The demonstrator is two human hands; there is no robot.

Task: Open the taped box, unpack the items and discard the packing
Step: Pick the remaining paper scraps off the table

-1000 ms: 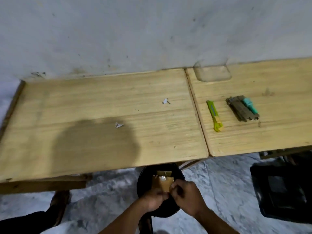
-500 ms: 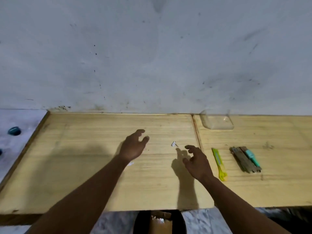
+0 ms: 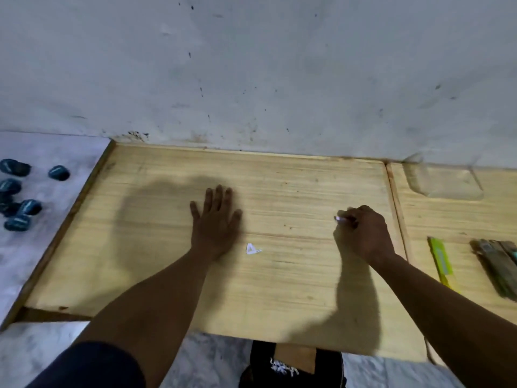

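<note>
My left hand (image 3: 216,219) lies flat on the wooden table (image 3: 279,289) with its fingers spread and nothing in it. My right hand (image 3: 362,233) is pinched on a small white paper scrap (image 3: 339,218) near the table's right seam. A second white paper scrap (image 3: 252,249) lies on the wood between the hands, just right of my left wrist. Below the table's front edge stands a black bin (image 3: 263,365) with brown cardboard (image 3: 295,358) in it. The yellow-green box cutter (image 3: 442,260) lies on the right-hand table.
A bundle of brown sticks with a teal piece (image 3: 496,264) lies right of the cutter. A clear plastic tray (image 3: 444,182) sits against the wall. Several dark blue pebble-like objects (image 3: 21,200) lie on the marble floor to the left.
Both hands left the bin and came up over the table. The left now lies flat on the wood; the right has closed on the white scrap near the seam.
</note>
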